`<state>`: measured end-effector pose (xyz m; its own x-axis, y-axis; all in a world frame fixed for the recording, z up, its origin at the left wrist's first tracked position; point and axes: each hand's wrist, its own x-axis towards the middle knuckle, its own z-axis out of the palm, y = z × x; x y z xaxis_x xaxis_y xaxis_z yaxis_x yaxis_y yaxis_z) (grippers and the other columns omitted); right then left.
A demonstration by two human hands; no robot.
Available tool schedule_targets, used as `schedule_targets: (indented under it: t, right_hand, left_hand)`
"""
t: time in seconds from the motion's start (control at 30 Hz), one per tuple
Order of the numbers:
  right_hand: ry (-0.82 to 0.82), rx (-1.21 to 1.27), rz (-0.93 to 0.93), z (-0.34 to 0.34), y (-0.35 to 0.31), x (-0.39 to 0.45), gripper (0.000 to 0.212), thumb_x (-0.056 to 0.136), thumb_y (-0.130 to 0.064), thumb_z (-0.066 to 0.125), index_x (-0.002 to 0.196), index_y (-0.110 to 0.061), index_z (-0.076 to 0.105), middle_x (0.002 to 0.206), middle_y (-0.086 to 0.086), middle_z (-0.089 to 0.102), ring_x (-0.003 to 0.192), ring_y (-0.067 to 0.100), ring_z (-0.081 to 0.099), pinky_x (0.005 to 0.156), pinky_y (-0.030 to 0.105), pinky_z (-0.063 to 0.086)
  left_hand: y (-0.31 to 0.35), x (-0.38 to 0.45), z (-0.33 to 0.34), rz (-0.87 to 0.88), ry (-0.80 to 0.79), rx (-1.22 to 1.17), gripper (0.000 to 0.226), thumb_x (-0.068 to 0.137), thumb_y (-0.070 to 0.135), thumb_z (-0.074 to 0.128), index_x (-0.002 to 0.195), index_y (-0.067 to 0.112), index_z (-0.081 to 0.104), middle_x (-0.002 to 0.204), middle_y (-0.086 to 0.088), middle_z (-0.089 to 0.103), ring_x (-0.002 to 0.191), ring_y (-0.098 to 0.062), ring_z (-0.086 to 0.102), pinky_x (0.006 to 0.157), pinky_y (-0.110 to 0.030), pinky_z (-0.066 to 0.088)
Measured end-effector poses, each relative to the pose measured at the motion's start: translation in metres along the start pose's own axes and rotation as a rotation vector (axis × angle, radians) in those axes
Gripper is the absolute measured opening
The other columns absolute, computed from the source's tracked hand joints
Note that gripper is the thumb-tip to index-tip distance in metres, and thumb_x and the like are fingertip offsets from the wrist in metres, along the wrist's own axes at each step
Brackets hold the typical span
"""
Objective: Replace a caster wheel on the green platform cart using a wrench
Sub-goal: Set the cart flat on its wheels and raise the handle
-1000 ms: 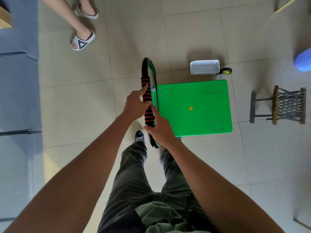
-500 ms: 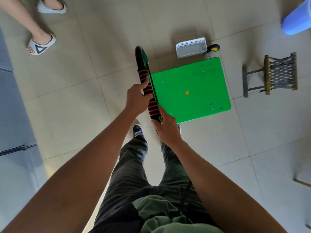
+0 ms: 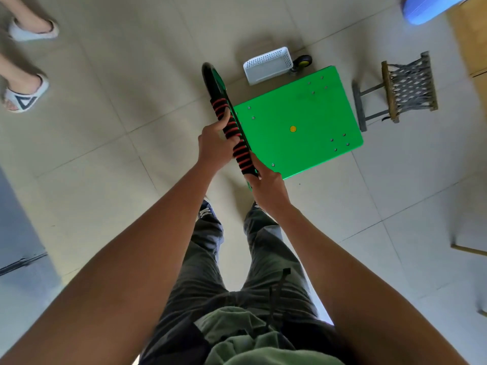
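**Both hands on the cart handle**

At the far left stand another person's feet in white sandals (image 3: 25, 96), on the pale tiled floor (image 3: 105, 143).

Toward the middle, the person's left hand (image 3: 214, 147) wraps around the cart's handle (image 3: 232, 130), its thumb lying up along the grip. The handle is a black bar with red-and-black ribbed padding, and it runs on a slant from upper left to lower right. Just right of that, the right hand (image 3: 267, 185) grips the lower end of the same handle, fingers curled round it. Below the hands the person's dark sneakers (image 3: 207, 210) and grey-green trousers (image 3: 237, 259) show, with both forearms reaching forward.

The green cart (image 3: 297, 122) stands on the floor right of the handle, its flat deck facing up, with small bolt heads near the corners and a yellow dot in the centre. Beyond its far edge lies a white perforated basket (image 3: 268, 65), and just beside the basket's right end a spare wheel (image 3: 303, 61), black with a yellow hub, rests on the floor near the cart's far corner.

Right of the cart stands a small stool (image 3: 403, 89) with a woven seat. At the top right corner is part of a blue container (image 3: 427, 6).
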<state>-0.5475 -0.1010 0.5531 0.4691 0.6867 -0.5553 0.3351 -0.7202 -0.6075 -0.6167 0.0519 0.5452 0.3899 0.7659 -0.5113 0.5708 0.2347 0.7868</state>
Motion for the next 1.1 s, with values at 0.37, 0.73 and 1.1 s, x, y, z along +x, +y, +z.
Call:
schedule_targets:
  t: [0.37, 0.73, 1.1]
  right_hand:
    - [-0.044, 0.025, 0.018, -0.019, 0.014, 0.015, 0.057, 0.101, -0.030, 0.055, 0.154, -0.039, 0.038, 0.134, 0.018, 0.064, 0.098, 0.036, 0.068, 0.081, 0.037, 0.053]
    - [-0.147, 0.026, -0.080, 0.025, -0.022, -0.007, 0.061, 0.102, -0.028, 0.059, 0.157, -0.033, 0.035, 0.107, 0.013, 0.072, 0.083, 0.027, 0.069, 0.075, 0.031, 0.052]
    - [-0.223, 0.087, -0.115, 0.040, -0.030, -0.012, 0.060, 0.102, -0.030, 0.059, 0.157, -0.032, 0.036, 0.095, 0.011, 0.075, 0.073, 0.019, 0.069, 0.070, 0.029, 0.050]
  left_hand:
    - [0.009, 0.002, 0.016, 0.040, 0.032, 0.057, 0.074, 0.086, 0.002, 0.072, 0.150, 0.030, 0.049, 0.095, 0.027, 0.057, 0.089, -0.016, 0.065, 0.079, -0.052, 0.063]
    - [-0.023, -0.019, -0.040, -0.021, 0.119, 0.096, 0.071, 0.089, -0.002, 0.069, 0.150, 0.028, 0.049, 0.095, 0.027, 0.061, 0.087, -0.016, 0.068, 0.075, -0.049, 0.064]
    - [-0.029, -0.027, -0.062, -0.030, 0.129, 0.100, 0.069, 0.089, -0.002, 0.070, 0.149, 0.027, 0.050, 0.092, 0.014, 0.066, 0.093, -0.029, 0.074, 0.073, -0.048, 0.064]
